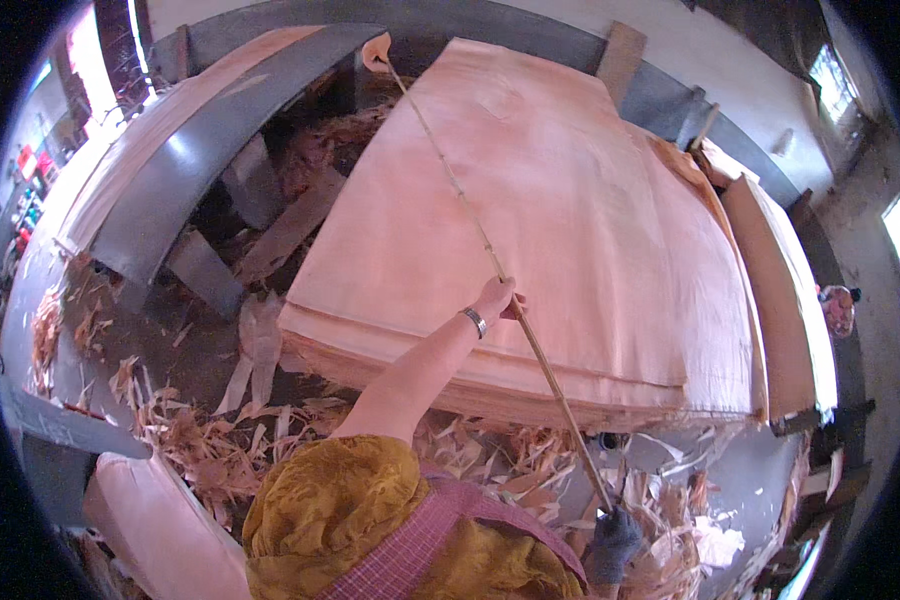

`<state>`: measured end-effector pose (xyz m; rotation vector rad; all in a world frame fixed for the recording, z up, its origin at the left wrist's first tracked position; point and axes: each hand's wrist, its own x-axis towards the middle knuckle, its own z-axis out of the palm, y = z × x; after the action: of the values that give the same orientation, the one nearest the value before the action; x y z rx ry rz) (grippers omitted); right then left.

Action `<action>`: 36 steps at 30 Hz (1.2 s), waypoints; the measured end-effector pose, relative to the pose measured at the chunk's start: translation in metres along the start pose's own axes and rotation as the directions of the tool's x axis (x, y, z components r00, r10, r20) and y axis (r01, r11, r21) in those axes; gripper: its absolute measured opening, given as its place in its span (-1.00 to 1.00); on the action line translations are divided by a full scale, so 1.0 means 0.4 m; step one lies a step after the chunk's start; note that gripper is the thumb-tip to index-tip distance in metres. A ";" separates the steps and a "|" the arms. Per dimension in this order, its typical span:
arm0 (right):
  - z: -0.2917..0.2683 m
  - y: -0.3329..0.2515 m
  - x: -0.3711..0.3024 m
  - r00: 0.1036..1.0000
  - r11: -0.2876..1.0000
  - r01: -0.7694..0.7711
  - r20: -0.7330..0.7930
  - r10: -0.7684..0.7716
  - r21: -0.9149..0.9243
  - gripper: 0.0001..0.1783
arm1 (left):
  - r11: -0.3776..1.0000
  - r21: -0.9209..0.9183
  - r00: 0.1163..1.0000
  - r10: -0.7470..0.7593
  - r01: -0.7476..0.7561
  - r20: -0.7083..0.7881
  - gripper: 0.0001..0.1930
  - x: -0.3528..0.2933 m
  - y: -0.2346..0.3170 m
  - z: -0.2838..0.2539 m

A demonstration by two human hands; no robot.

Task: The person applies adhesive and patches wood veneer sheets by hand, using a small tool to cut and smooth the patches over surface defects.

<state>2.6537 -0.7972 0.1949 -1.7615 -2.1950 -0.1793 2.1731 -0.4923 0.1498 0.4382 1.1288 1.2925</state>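
Note:
A long, thin bamboo pole (545, 362) slants from the lower right up to the far left, over a broad stack of thin pinkish wood veneer sheets (580, 200). My left hand (496, 298), bare and with a metal-banded watch (475, 321) at the wrist, is closed around the pole's middle, above the stack's near part. Down by the near end, my right hand (617, 537) wears a dark glove and is closed on the pole; its fingers are partly hard to make out. A curved tan veneer scrap (375, 52) appears at the pole's far tip.
Torn veneer strips (205, 450) litter the floor before the stack. Grey metal beams (195, 135) stand on the left. More stacked sheets (770, 290) rise at the right, with another person (840, 310) beyond. A pale sheet pile (160, 530) lies at the lower left.

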 end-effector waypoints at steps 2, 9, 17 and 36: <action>0.052 -0.044 0.013 0.999 0.998 -0.002 0.034 0.004 -0.065 -0.77 | 0.999 0.037 0.999 0.000 -0.002 0.048 -0.67 -0.008 0.006 -0.036; 0.293 -0.238 0.150 0.963 0.911 -0.133 0.268 0.025 0.392 -0.65 | 0.965 0.261 0.999 -0.031 0.023 0.026 -0.69 -0.220 -0.036 -0.243; 0.504 -0.828 0.298 0.860 0.348 -0.477 0.510 -0.002 0.807 -0.67 | 0.997 0.041 0.930 -0.039 0.058 -0.366 -0.72 -0.888 -0.140 -0.911; 0.567 -2.629 0.115 0.682 0.034 -0.661 0.618 -0.391 0.750 -0.75 | 0.944 0.011 0.528 0.194 -0.329 -0.827 -0.81 -1.630 0.254 -2.040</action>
<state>1.5893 -0.9317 0.1026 -1.0291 -1.3829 2.0407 1.5153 -1.3098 0.1387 -0.1803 1.7734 1.9350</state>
